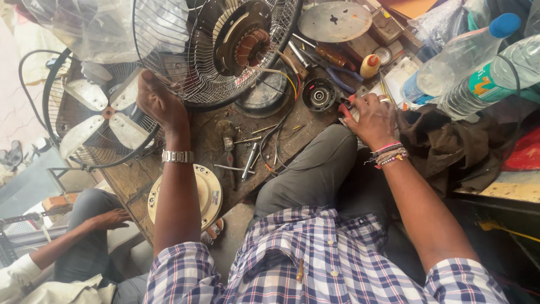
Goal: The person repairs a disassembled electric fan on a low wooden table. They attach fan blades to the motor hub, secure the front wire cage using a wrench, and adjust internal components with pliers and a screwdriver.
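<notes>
Gripping 1 fan grille (225, 67) w/ left hand (157, 101) fingers | right hand (371, 115) fingers curled, hold unclear | 2 bottles (467, 56)

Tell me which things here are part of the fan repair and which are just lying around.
In use: left hand on the fan guard, fan motor, right hand by a red-handled tool.
Lying about: water bottles, round cream cover, second fan, dark rag.

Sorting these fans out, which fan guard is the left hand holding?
The left hand grips the upper fan guard with the bare copper motor; the other guard encloses white blades.
</notes>
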Available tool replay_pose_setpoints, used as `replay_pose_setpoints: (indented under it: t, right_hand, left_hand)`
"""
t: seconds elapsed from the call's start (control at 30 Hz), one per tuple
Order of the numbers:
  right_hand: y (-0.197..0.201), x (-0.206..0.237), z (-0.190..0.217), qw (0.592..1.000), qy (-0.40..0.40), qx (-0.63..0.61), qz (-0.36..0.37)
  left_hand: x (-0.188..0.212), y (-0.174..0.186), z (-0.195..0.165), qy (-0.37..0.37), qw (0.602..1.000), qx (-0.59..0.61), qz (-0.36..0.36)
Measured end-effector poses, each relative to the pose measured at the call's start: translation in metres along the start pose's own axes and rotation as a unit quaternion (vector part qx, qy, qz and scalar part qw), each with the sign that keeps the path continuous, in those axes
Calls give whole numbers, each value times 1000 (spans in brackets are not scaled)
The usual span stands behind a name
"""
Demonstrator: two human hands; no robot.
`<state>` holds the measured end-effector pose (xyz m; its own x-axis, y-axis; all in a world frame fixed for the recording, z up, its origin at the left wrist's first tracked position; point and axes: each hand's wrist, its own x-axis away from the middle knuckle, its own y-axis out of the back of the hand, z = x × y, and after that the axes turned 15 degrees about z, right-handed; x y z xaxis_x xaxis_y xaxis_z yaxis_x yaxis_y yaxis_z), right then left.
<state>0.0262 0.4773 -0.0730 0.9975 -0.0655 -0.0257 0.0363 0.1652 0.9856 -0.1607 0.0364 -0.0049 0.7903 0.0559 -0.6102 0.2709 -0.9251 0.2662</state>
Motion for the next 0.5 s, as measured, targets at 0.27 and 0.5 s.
replay_pose_setpoints:
  t: [0.27, 0.5]
  right_hand:
    - [-8, -6, -3, 999, -5, 50, 17]
    - [12, -10, -11, 997, 36, 74, -8]
  left_hand:
    - [0, 2, -9, 20, 1000, 13, 11]
    - [-2, 2, -17, 11, 1000, 4, -6]
